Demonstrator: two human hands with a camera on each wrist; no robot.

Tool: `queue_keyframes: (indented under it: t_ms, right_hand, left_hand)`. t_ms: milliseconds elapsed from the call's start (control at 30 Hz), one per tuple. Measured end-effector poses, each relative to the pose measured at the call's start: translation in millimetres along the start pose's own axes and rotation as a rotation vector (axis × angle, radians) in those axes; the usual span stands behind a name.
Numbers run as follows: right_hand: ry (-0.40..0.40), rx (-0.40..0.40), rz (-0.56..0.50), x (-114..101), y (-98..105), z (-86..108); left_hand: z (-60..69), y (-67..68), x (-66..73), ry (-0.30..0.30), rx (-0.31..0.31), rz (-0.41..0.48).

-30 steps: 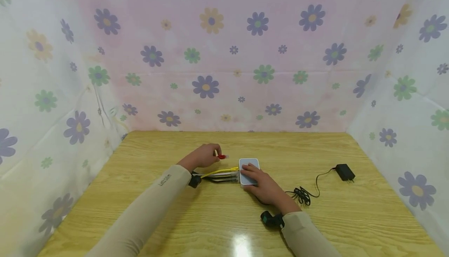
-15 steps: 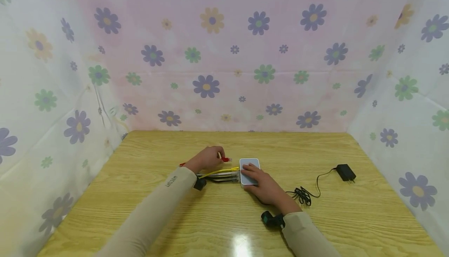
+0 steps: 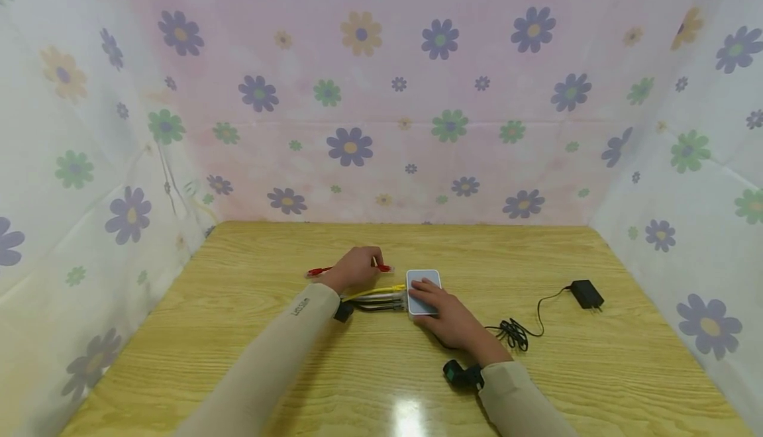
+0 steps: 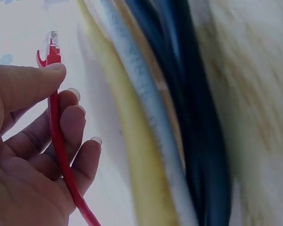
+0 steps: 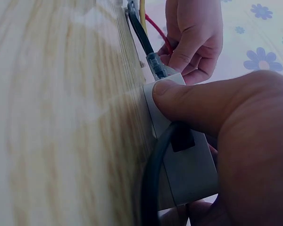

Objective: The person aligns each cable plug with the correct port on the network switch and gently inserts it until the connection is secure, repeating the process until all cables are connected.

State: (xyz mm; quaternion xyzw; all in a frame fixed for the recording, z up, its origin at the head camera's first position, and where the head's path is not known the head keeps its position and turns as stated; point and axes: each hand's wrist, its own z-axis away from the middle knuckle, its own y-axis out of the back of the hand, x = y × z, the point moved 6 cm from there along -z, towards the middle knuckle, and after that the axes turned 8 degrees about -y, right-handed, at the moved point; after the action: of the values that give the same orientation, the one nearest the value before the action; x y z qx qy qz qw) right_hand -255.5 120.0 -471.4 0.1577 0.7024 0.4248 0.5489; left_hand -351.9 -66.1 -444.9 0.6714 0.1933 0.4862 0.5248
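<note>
My left hand (image 3: 356, 269) pinches a red network cable (image 4: 56, 122) between thumb and fingertips, just behind its clear plug (image 4: 53, 40). That plug points toward a small white network switch (image 3: 423, 276) and stands apart from it. The cable's other end (image 3: 316, 271) lies left of my wrist. My right hand (image 3: 450, 318) grips the switch, fingers over its top and thumb (image 5: 179, 96) on its near side. A yellow cable (image 3: 372, 291), a white one and black ones run into the switch's left side, passing beside my left hand. A black power lead (image 5: 153, 174) enters the switch near my thumb.
A black power adapter (image 3: 587, 294) lies on the wooden table (image 3: 286, 245) at the right, its cord (image 3: 514, 334) bundled near my right wrist. Black wrist cameras (image 3: 459, 374) sit on both arms. Flowered cloth (image 3: 381, 126) hangs behind and at both sides.
My left hand has moved a little to the right with the red cable, bringing its plug closer to the switch. The cable's other end now shows at the left. My right hand stays put.
</note>
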Motion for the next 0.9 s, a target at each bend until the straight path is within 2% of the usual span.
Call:
queue_keyframes:
  t_ms: [267,467,667,900]
  right_hand:
    - [0.000,0.003,0.005,0.4,-0.4,0.3]
    - [-0.015,-0.004,0.004,0.7,-0.5,0.9]
    - [-0.019,0.007,0.009,1.1,-0.6,0.4]
    - [-0.004,0.011,0.000,-1.2,0.3,1.1]
  left_hand:
    - [2.8,-9.3,-0.1,-0.005,-0.040,0.146]
    - [1.3,-14.8,1.6,-0.014,-0.040,0.200]
    - [2.7,-18.0,8.4,-0.039,-0.049,0.175]
    - [2.5,-21.4,7.4,-0.035,-0.052,0.165]
